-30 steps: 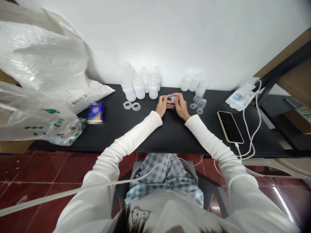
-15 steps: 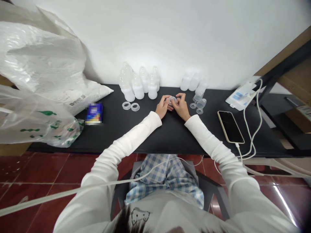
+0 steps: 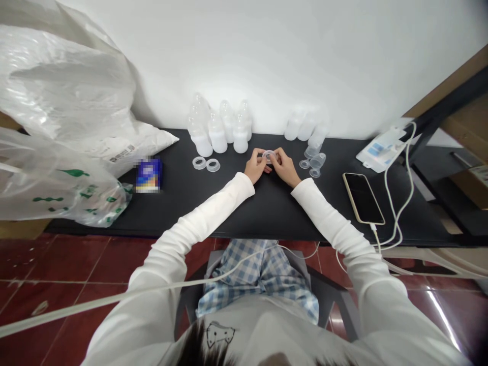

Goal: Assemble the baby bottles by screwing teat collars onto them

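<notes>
Between my two hands is a translucent plastic ring [image 3: 269,154], held above the black table. My left hand [image 3: 256,165] grips its left side, with fingers closed. My right hand [image 3: 282,166] has its thumb and fingers closed on the right side. Whether a nipple sits inside the ring is hard to make out. To the left lie two loose rings, one [image 3: 199,162] beside the other [image 3: 213,164]. Several clear-topped white bottles [image 3: 218,137] stand behind them. Right of my hands are small clear pieces like silicone nipples [image 3: 317,160].
More white bottles [image 3: 293,127] stand at the back right by the wall. A phone [image 3: 364,198] with a white cable [image 3: 392,203] lies at right, near a white flat pack [image 3: 381,148]. Plastic bags [image 3: 64,178] and a blue packet [image 3: 149,174] occupy the left.
My right fingers, partly raised earlier, have closed in around the ring. The ring stays between both hands at nearly the same spot. The view has shifted slightly.
</notes>
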